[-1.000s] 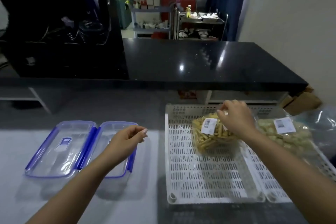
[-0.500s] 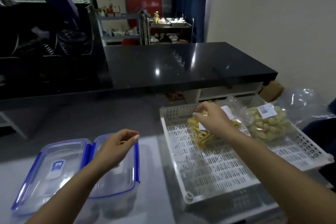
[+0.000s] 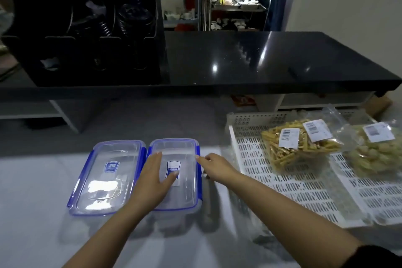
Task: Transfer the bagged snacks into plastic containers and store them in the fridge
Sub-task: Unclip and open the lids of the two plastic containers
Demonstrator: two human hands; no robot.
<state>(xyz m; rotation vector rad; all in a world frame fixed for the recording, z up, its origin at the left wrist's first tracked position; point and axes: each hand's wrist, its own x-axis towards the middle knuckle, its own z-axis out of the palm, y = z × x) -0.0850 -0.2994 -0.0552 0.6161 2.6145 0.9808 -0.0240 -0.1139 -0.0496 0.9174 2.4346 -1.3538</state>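
Two clear plastic containers with blue-clipped lids sit side by side, touching, on the pale worktop [image 3: 32,191]. Taking the right container [image 3: 185,185] as the landmark: the left hand [image 3: 155,177] lies flat on its lid, fingers [image 3: 157,156] straight and released, palm pressing down and grasping nothing. The right hand [image 3: 214,166] is just beside the container's right edge, its forefinger tip touching the blue side clip [image 3: 198,154] near the far corner; the other fingers are loosely curled and hold nothing. The left container [image 3: 106,177] lies against the landmark's left side, lid on. Well to the right of it rest two white slotted trays [image 3: 272,191]. On them, at the far end, lies a bag of yellow stick snacks [image 3: 289,150] with white barcode labels, and beyond that a bag of pale round snacks [image 3: 374,154], the two bags touching.
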